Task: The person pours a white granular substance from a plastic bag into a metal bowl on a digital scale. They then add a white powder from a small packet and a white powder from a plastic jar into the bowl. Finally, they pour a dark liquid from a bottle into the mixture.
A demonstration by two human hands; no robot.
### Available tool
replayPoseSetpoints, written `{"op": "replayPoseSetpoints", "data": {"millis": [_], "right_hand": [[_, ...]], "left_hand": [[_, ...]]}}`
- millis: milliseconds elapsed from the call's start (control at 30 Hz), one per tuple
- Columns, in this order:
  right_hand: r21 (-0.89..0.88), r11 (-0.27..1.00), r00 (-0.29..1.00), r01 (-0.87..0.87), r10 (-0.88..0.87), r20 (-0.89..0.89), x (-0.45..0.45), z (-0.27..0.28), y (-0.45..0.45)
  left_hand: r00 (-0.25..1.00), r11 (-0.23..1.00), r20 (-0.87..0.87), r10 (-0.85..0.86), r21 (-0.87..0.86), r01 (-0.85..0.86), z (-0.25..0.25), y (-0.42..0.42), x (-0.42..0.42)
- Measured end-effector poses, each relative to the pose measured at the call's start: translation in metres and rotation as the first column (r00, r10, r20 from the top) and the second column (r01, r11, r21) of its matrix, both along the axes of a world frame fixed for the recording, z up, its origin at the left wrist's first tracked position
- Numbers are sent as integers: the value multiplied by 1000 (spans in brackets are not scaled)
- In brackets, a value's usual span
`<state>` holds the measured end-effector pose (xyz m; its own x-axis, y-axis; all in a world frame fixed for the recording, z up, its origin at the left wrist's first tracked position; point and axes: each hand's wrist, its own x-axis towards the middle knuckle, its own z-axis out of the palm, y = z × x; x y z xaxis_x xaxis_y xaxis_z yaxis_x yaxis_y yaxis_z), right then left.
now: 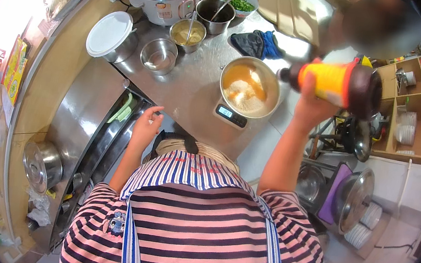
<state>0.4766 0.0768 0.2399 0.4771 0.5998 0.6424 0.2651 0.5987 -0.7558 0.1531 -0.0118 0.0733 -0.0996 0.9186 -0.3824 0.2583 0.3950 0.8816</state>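
My right hand [313,104] grips a dark plastic bottle [363,88] with a yellow and orange label. The bottle is tipped sideways, its narrow neck pointing left towards a steel bowl [246,114]; whether liquid is flowing cannot be told. Inside the bowl lie an amber liquid [240,72] and a heap of pale granular powder [243,92]. Under the bowl a digital kitchen scale [231,116] shows a lit display. With its fingers loosely curled and nothing in them, my left hand [148,124] is held near the steel counter's front edge.
On the steel counter [195,91] are an empty steel bowl [158,56], a bowl of yellowish paste [187,35], a dark-filled pot [214,15], a slow cooker [166,5], chopped greens [240,4], a lidded container [109,34] and a grey-blue cloth [257,44]. Shelves of dishes [405,126] stand right.
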Motion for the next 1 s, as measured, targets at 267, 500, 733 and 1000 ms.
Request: {"op": "replayPoseSetpoints", "data": {"millis": [267, 500, 733, 1000], "right_hand": [[-111, 974, 941, 195, -154, 300, 22, -30, 13], [-165, 948, 837, 272, -148, 526, 31, -81, 13], [-130, 985, 959, 112, -74, 272, 21, -32, 22], [-344, 917, 968, 200, -131, 214, 22, -89, 33]], "left_hand": [[996, 996, 33, -80, 38, 78, 14, 5, 12], [992, 993, 72, -101, 63, 96, 21, 14, 23], [994, 994, 57, -91, 58, 87, 14, 13, 12], [995, 995, -6, -97, 15, 97, 24, 13, 21]]}}
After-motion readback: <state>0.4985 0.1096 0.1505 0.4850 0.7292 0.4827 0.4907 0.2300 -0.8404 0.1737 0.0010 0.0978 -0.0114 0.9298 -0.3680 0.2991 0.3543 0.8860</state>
